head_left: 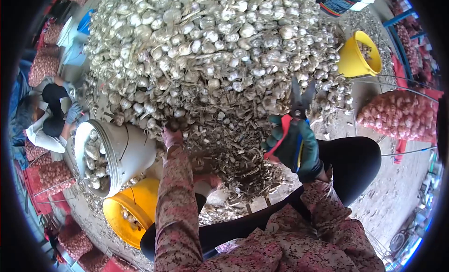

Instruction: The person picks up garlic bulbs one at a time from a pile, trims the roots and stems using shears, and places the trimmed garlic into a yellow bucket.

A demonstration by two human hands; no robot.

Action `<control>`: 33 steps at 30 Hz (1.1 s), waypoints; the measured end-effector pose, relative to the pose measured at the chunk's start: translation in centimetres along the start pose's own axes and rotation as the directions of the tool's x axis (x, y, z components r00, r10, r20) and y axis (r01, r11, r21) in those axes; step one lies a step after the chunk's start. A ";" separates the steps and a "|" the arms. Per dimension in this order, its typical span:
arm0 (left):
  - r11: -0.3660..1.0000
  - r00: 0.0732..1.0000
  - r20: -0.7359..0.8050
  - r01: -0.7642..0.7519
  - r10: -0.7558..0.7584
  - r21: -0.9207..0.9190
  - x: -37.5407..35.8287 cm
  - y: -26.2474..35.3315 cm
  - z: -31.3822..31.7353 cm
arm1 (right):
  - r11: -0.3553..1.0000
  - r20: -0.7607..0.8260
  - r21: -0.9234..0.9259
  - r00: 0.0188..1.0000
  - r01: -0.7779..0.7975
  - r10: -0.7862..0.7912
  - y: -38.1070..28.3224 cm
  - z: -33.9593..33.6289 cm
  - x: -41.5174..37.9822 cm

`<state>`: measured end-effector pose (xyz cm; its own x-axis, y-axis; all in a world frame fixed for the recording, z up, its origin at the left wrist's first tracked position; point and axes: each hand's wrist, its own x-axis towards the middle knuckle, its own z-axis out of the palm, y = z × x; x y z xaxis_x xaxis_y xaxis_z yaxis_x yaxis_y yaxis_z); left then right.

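Note:
A big heap of garlic bulbs (210, 42) with dry stalks fills the middle of the view. My left hand (173, 138), bare, reaches to the near edge of the heap, its fingers closed around a dark, dirty garlic bulb (174, 125). My right hand (299, 148) wears a dark green glove and grips pruning shears (298, 113) with red and blue-yellow handles. The shears' blades point up, parted, over the heap's right side with nothing visible between them. Cut stalks and debris (248, 159) lie between my hands.
On the left, a white bucket (135, 145) holds garlic bulbs, beside an orange bucket (145, 197) with a few more. A yellow bucket (348, 59) and a red mesh sack (397, 115) of garlic stand right. Another person (47, 113) works at far left.

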<state>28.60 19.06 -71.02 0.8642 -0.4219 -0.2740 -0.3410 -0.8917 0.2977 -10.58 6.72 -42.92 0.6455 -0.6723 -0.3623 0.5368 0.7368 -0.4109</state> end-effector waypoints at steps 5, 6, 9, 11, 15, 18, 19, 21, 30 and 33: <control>0.092 0.922 0.254 0.237 0.292 -0.967 -6.9 0.4 -4.4 | 0.508 -0.049 -0.860 0.999 -0.040 -0.005 3.3 -2.5 0.2; 0.027 0.861 0.307 0.324 0.405 -0.946 -8.6 -0.3 -5.1 | 0.226 -0.012 -0.974 0.999 -0.019 0.031 3.8 -1.4 0.5; -0.175 0.863 0.188 0.299 0.468 -0.938 -15.9 2.5 -7.5 | -0.472 0.461 -0.811 0.874 0.345 -0.153 6.7 -1.2 -0.5; -0.200 0.870 0.194 0.312 0.452 -0.929 -19.5 3.2 -8.2 | -0.541 0.440 -0.777 0.893 0.323 -0.098 7.8 -0.8 -1.3; 0.226 0.885 0.268 0.192 0.381 -0.955 -25.1 4.4 -11.2 | -0.680 0.358 -0.684 0.934 0.262 0.000 9.7 -0.8 -2.5; 0.373 0.919 0.157 0.012 0.361 -0.928 -26.3 4.6 -11.3 | -0.698 0.336 -0.663 0.941 0.271 0.046 9.8 -1.1 -3.1; 0.379 0.922 0.134 -0.015 0.363 -0.925 -26.6 4.4 -11.1 | -0.694 0.323 -0.666 0.944 0.275 0.064 10.0 -1.5 -3.3; 0.529 0.923 0.065 -0.158 0.378 -0.834 -26.8 3.9 -10.8 | -0.685 0.306 -0.674 0.948 0.278 0.084 10.2 -1.9 -3.5; 0.429 0.791 0.277 0.020 0.545 -0.903 -29.6 5.5 -11.4 | -0.498 -0.026 -0.866 0.990 0.049 0.142 10.6 -7.8 -1.0; 0.129 0.740 0.157 0.095 0.655 -0.987 -29.1 5.9 -11.7 | -0.579 -0.193 -0.809 0.976 -0.101 0.100 9.7 -9.6 -0.5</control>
<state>5.73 27.98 -50.55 0.3581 -0.9214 -0.1510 0.4027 0.0065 0.9153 -10.89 13.51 -54.76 0.5788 -0.5966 -0.5559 -0.8154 -0.4165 -0.4020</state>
